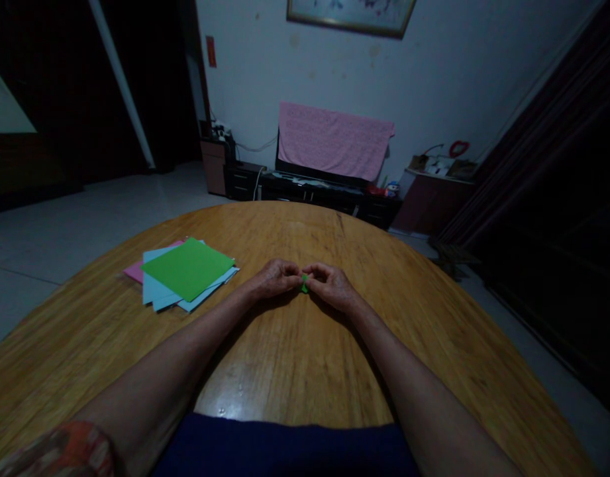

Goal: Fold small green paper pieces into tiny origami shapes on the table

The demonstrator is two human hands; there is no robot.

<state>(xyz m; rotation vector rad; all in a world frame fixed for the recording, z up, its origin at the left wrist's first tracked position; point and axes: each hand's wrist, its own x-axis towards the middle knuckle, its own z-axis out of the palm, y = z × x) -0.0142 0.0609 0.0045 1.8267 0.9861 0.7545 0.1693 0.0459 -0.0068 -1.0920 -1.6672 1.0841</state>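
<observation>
Between my fingertips, over the middle of the wooden table, is a small folded piece of green paper (305, 284). My left hand (277, 277) pinches it from the left, thumb and fingers pressed together. From the right, my right hand (331, 285) pinches the other side in the same way. Most of the folded paper is hidden by the fingers, so its exact shape cannot be made out. To the left of my hands lies a fanned pile of square paper sheets, with a green sheet (189, 268) on top and light blue sheets (158, 291) and a pink sheet (134, 270) beneath.
The round wooden table (424, 331) spreads out on all sides of my hands. Beyond its far edge stands a low dark cabinet (285, 190) with a screen under a pink cloth (334, 140). A side cabinet (428, 202) with small items is at the right.
</observation>
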